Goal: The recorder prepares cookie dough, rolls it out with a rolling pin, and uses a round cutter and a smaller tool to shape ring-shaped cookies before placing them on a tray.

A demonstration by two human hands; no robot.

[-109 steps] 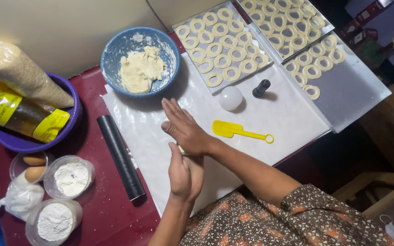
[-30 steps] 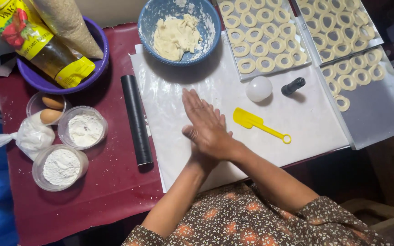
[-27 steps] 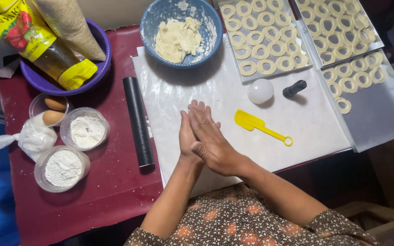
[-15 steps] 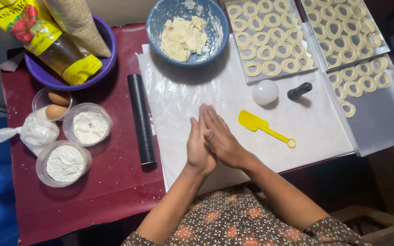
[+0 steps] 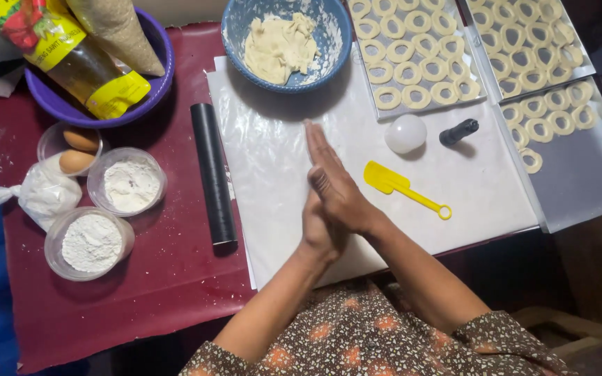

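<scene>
Right hand [image 5: 336, 184] and left hand [image 5: 318, 226] are pressing flat against each other, palm to palm, fingers straight and closed side by side, the right lying forward of the left; whether anything is sitting between the palms cannot be told. Both hands are hovering over the white plastic work sheet [image 5: 273, 160] that is covering the middle of the dark red table [image 5: 155, 292]. At 12 o'clock from the hands, a blue speckled bowl [image 5: 329, 42] is holding pale dough [image 5: 280, 45]. At 3 o'clock, just beside the hands, a yellow plastic spatula [image 5: 402, 191] is lying on the sheet; at 2 o'clock a white ball-shaped object [image 5: 405, 134] and a small black cylinder [image 5: 458, 131] are resting near each other. Beyond them, at 1 to 2 o'clock, three metal baking trays [image 5: 580, 188] are carrying rows of ring-shaped dough pieces [image 5: 412, 69]. At 9 o'clock a black rolling pin [image 5: 212, 174] is lying along the sheet's edge. Further out at 9 o'clock, two clear tubs of white flour [image 5: 92, 242], a tied plastic bag of white powder [image 5: 43, 195] and a tub with two brown eggs [image 5: 76, 150] are standing together. At 10 o'clock a purple bowl [image 5: 161, 69] is holding a yellow-labelled oil pouch [image 5: 71, 63] and a clear bag of grains [image 5: 116, 28].
</scene>
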